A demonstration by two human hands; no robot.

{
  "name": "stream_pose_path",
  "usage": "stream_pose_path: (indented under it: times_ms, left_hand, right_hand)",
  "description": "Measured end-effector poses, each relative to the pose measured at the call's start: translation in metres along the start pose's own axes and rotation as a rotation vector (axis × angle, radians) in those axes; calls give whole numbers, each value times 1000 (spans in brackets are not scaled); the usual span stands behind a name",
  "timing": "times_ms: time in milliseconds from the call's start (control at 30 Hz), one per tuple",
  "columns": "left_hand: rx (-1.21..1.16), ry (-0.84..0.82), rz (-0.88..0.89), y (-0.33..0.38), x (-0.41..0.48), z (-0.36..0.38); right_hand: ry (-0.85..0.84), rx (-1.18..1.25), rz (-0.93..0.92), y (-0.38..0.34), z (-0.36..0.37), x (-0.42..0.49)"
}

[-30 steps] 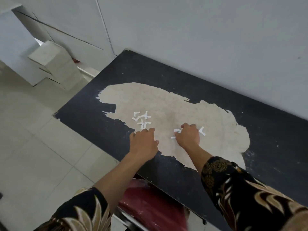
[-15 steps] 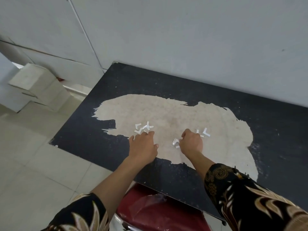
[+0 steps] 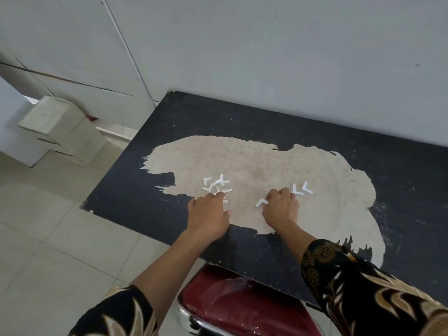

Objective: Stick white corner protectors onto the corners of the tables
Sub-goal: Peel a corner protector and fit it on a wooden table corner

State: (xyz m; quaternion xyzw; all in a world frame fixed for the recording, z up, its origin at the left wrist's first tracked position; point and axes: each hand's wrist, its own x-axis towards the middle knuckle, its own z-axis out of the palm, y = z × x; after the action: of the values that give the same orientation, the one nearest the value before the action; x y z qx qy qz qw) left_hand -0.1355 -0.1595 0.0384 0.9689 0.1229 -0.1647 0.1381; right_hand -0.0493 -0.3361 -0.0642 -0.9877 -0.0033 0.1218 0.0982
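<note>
A big grey wall [image 3: 266,44] is being faced from above, and a pale tiled floor [image 3: 48,238] is being shown on the left. A black table [image 3: 242,117] is being stood against that wall. Only its two left corners are being seen, and both look bare. A large worn patch [image 3: 254,161], pale and rough, is being shown in the middle of the top. A red seat [image 3: 237,309] is being kept under the near edge. Some white boxes [image 3: 55,124] are being stacked on the floor far to the left.

Both hands are being reached over the near edge onto the patch. This is likely because the small pieces are being sorted there before any is carried to a corner. The left hand [image 3: 209,215] is being laid at the near side of a little heap of white corner protectors [image 3: 215,185]. Its fingers are being bent down onto the heap, but whether a piece is being pinched cannot be told.

The right hand [image 3: 281,207] is being curled with its knuckles up. A single protector [image 3: 261,203] is being left just beside it, and two more protectors [image 3: 301,189] are lying just past its knuckles. Whether anything is being held under it cannot be told. The pieces are probably being spread flat so that one can be picked out easily.
</note>
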Motion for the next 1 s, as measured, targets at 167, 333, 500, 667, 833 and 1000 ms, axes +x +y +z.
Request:
stream_pose_path:
  times_ms: [167, 333, 500, 667, 833, 1000]
  left_hand:
    - [-35, 11, -1, -2, -1, -4]
    - [-81, 18, 23, 4, 1, -14]
    - [-359, 20, 54, 19, 1, -28]
    - [-620, 135, 179, 49, -7, -46]
    - [-809, 219, 298, 92, -17, -61]
    - [-984, 313, 365, 119, -26, -74]
  right_hand:
    - [114, 133, -3, -4, -8, -7]
    - [284, 190, 5, -5, -26, -13]
    - [343, 471, 28, -7, -58, -24]
    - [439, 663, 76, -7, -104, -54]
    - [478, 732, 103, -4, -149, -81]
    - [470, 845, 135, 2, -186, -97]
